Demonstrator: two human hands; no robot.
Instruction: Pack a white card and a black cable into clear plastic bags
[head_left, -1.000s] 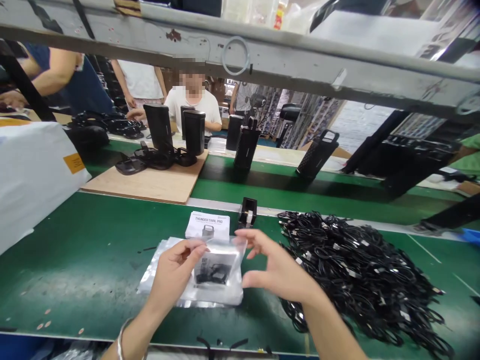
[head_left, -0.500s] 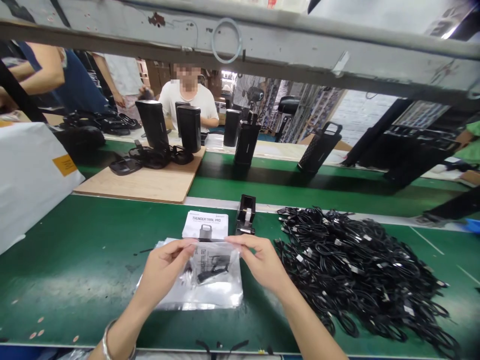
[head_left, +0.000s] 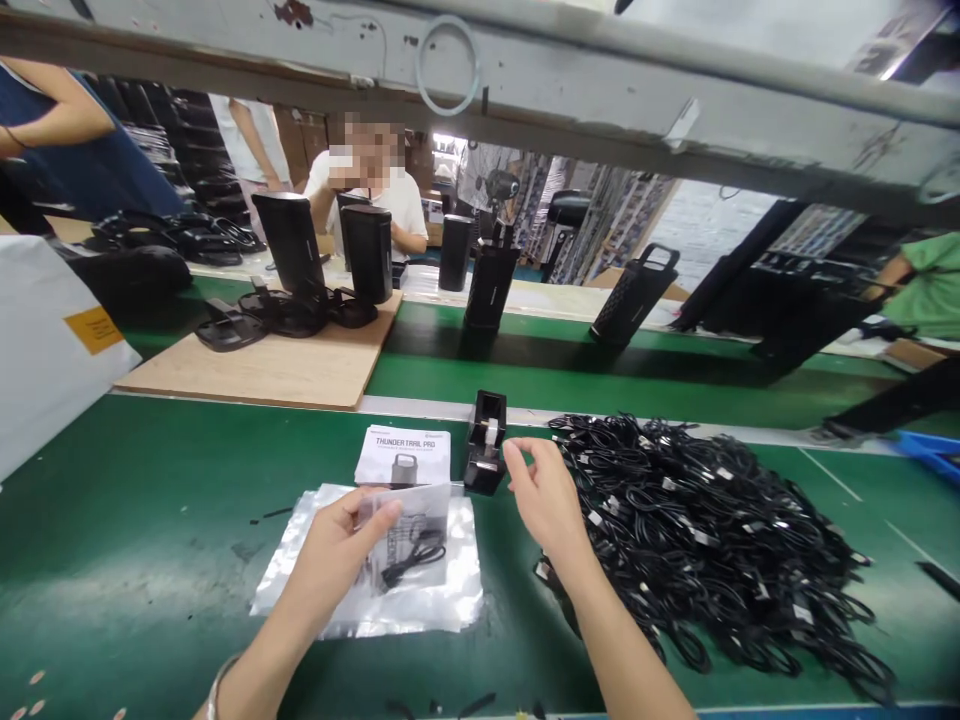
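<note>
My left hand (head_left: pixel 349 535) grips a clear plastic bag (head_left: pixel 442 510) by its upper left part, thumb in front. Inside the bag show a printed leaflet and a coiled black cable (head_left: pixel 414 560). Beneath it lies a stack of clear plastic bags (head_left: pixel 461 600) on the green bench. My right hand (head_left: pixel 546 490) is just right of a black tape dispenser (head_left: pixel 486 470), fingers bent and thumb a little apart, with nothing visible in them. Behind the held bag sits a stack of printed booklets (head_left: pixel 403 455).
A large heap of black cables (head_left: pixel 697 540) covers the right side. Across the bench, black speakers (head_left: pixel 491 285) stand on a green belt (head_left: pixel 555 345). A wooden board (head_left: pixel 247 375) carries more speakers and straps. A metal beam (head_left: pixel 570 110) crosses above. People are beyond.
My right hand has let go of the bag's top edge and moved right to the tape dispenser. My left hand still holds the bag, whose front now faces me more upright.
</note>
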